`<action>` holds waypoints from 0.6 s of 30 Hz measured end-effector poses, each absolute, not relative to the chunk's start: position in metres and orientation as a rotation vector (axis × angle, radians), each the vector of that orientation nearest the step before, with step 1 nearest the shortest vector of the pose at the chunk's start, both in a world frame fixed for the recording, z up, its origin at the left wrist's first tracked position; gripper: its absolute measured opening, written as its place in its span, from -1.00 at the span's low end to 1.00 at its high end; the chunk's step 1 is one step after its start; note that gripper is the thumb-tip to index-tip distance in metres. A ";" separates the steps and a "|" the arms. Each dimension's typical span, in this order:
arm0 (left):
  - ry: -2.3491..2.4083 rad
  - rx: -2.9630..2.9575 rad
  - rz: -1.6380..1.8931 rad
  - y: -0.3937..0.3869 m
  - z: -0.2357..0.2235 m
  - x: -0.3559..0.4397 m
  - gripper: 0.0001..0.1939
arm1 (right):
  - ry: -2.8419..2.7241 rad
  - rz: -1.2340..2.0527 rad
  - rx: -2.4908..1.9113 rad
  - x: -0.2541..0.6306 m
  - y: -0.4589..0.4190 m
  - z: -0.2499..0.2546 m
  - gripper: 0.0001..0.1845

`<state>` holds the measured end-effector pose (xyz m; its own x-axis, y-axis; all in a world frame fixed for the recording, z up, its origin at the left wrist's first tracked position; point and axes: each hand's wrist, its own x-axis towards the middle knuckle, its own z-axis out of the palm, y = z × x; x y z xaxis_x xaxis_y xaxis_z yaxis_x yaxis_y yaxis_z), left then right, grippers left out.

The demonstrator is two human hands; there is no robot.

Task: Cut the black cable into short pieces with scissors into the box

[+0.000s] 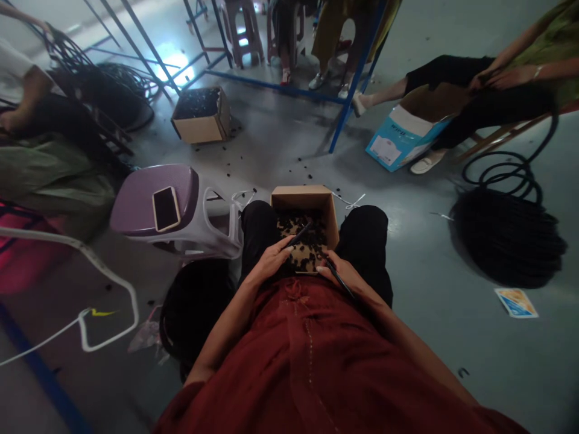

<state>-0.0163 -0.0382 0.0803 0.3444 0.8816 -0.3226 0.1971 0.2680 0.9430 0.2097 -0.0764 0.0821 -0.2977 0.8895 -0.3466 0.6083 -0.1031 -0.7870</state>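
A cardboard box (333, 223) stands between my knees, its bottom scattered with small black pieces. Over its left side, my left hand (274, 259) is closed on a thin black strip (302, 232) that points up and to the right. My right hand (344, 274), lower and at the box's right edge, grips a slim black length (340, 281) running back under the palm toward the wrist. Whether that is a tool or another strip, I cannot tell. The two hands are apart.
A purple-topped stool (136, 196) with a phone (166, 209) is at left. Coiled black tubing (506, 235) lies at right. Co-workers sit around; one has a blue-and-white carton (393, 141). Another box (201, 126) of black pieces stands ahead, near a blue metal frame (280, 87).
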 end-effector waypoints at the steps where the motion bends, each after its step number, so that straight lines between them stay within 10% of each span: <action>1: 1.170 1.293 0.615 -0.038 0.081 -0.016 -0.47 | -1.876 1.363 -1.645 0.209 -0.076 0.081 -0.49; 18: 1.128 1.472 0.468 -0.022 0.074 -0.011 -0.55 | -1.788 1.363 -1.761 0.202 -0.072 0.067 -0.61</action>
